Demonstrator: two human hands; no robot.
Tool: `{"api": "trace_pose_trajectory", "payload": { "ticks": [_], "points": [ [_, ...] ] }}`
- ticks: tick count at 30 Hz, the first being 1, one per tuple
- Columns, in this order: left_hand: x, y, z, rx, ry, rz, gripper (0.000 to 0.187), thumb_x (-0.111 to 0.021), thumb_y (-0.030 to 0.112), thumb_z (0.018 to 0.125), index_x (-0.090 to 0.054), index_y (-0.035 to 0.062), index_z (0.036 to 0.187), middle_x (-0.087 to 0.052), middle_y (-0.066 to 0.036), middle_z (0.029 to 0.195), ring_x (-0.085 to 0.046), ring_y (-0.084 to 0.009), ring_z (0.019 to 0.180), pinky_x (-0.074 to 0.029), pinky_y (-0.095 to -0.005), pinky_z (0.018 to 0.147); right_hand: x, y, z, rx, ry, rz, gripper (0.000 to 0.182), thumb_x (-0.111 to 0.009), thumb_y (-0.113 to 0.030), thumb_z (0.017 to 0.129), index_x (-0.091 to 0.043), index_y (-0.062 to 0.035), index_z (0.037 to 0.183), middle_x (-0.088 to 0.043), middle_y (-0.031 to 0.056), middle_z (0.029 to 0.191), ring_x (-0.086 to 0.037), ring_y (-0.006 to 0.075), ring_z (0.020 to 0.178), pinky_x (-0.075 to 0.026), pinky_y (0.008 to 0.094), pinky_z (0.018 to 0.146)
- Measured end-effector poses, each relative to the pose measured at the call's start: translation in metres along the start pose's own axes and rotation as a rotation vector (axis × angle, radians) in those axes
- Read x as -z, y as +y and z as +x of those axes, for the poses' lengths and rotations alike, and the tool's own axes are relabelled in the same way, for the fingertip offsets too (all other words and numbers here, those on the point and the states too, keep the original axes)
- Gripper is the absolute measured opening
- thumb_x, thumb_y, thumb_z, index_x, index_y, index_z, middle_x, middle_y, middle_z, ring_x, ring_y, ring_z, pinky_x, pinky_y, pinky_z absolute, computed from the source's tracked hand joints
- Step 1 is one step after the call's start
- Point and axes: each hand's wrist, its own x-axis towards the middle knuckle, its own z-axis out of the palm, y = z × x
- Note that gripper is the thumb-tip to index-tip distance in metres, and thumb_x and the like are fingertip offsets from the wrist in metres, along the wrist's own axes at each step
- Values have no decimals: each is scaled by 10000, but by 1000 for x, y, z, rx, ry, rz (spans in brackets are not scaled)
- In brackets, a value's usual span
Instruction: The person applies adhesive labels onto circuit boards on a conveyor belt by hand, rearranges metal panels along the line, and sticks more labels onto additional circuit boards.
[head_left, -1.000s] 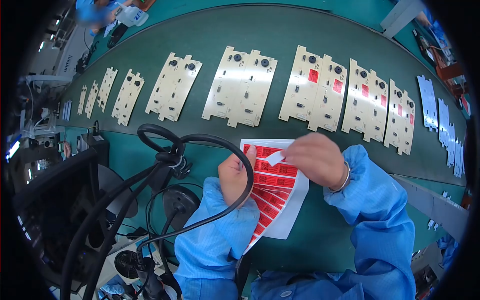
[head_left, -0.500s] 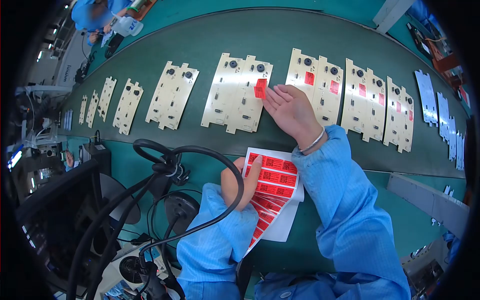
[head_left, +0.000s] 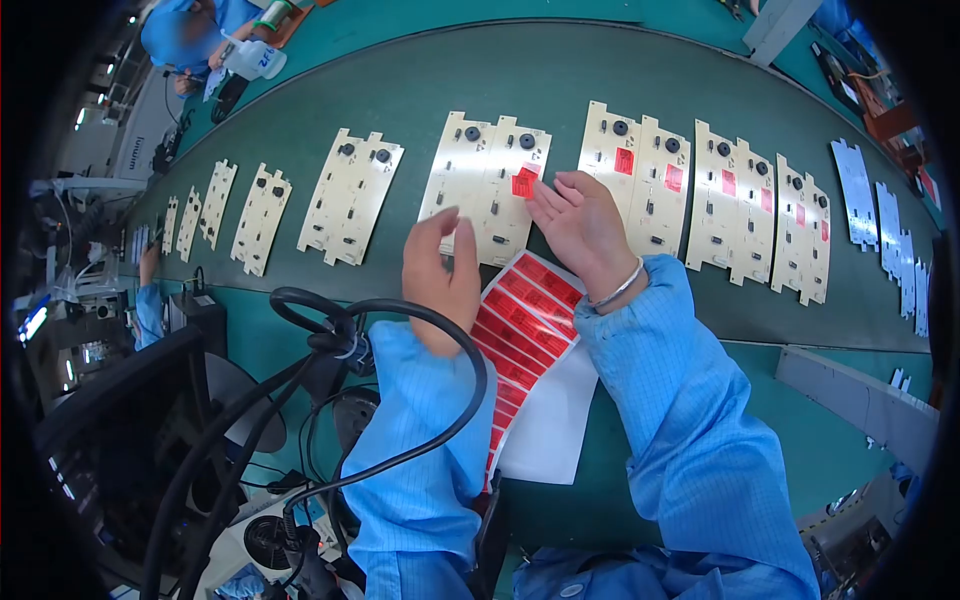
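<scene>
My right hand (head_left: 590, 230), palm turned up, has its fingertips at the edge of a red label (head_left: 524, 182) that overlaps the right half of a cream circuit board (head_left: 462, 165). My left hand (head_left: 440, 280) is raised over that board's lower left corner, with thumb and forefinger apart. Right beside its palm, a sheet of red printed labels (head_left: 530, 305) fans down and bends, its top reaching the board's lower edge. Behind it shows a white backing sheet (head_left: 550, 430). The left hand's lower fingers are hidden.
More circuit boards (head_left: 350, 195) lie in a row on the dark green belt (head_left: 400, 80); those right of my hands carry red labels. Black cables (head_left: 420, 310) loop in front of my left forearm. A monitor (head_left: 120, 430) stands left. A co-worker (head_left: 195, 40) sits across the belt.
My left hand has moved up off the label sheet toward the board, its thumb now away from the labels. The sheet has shifted up too. My right hand stays by the red label.
</scene>
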Motion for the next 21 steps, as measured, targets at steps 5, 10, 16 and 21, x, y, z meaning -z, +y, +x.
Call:
{"api": "trace_pose_trajectory", "payload": {
  "ticks": [5, 10, 16, 21],
  "points": [
    [-18, -20, 22, -262, -54, 149, 230, -470, 145, 772, -491, 13, 959, -486, -141, 942, -453, -262, 880, -367, -328, 731, 0, 1, 3, 27, 19, -63, 333, -462, -103, 734, -335, 55, 998, -308, 194, 1140, -281, 278, 1115, -270, 347, 918],
    [-36, -39, 43, -585, -73, 287, 267, -469, 92, 746, -473, 29, 1006, -438, -143, 1037, -382, -309, 986, -311, -377, 831, 3, 7, -1, 86, 1, -155, 298, -467, -137, 738, -377, 26, 971, -367, 172, 1092, -333, 245, 1074, -301, 316, 875],
    [-44, -52, 41, -581, -103, 340, 346, -492, 107, 713, -457, 58, 1053, -425, -139, 1078, -353, -322, 1031, -273, -395, 878, 11, 19, -1, 186, -35, -188, 195, -459, -146, 748, -411, -30, 897, -481, 61, 853, -460, 156, 846, -361, 281, 764],
    [-44, -48, 42, -562, -143, 381, 357, -498, 88, 700, -463, 94, 1055, -390, -144, 1097, -339, -328, 1028, -281, -407, 857, 6, 20, -4, 208, -49, -159, 194, -451, -142, 745, -410, -15, 886, -473, 80, 878, -455, 163, 855, -357, 283, 774]
  ]
}}
